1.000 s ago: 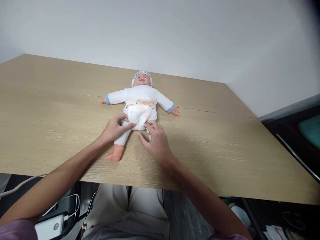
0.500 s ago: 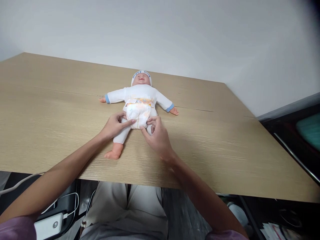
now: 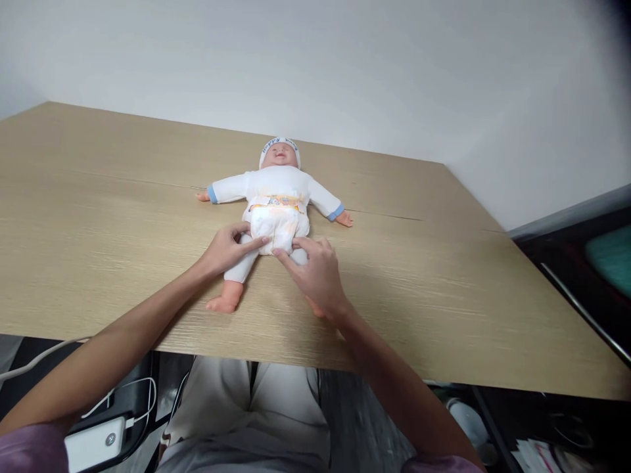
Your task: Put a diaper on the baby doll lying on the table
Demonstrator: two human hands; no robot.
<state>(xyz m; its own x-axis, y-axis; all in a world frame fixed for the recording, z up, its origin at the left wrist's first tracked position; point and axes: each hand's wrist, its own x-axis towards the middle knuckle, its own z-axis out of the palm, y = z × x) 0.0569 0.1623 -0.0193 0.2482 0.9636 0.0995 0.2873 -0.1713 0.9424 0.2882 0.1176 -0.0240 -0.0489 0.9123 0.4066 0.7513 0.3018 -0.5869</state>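
Note:
A baby doll (image 3: 279, 180) in a white outfit with blue cuffs and a lettered cap lies on its back, head away from me. Round its hips is a white diaper (image 3: 276, 222) with an orange patterned waistband. My left hand (image 3: 229, 248) is closed on the diaper's leg edge at the left, thumb on the front and fingers behind. At the right leg opening, my right hand (image 3: 315, 266) pinches the other edge of the diaper between thumb and fingers. Most of the doll's leg on that side is hidden behind my right hand.
The doll rests on a wooden table (image 3: 123, 243) with a pale wall (image 3: 315, 66) behind it. Below the front edge, at left, a white power bank (image 3: 96, 443) with a cable lies on a black surface. A dark object with a green panel (image 3: 611, 256) stands at the right.
My right hand has shifted slightly right and its fingers have moved down along the diaper's leg edge. The left hand stays almost in place.

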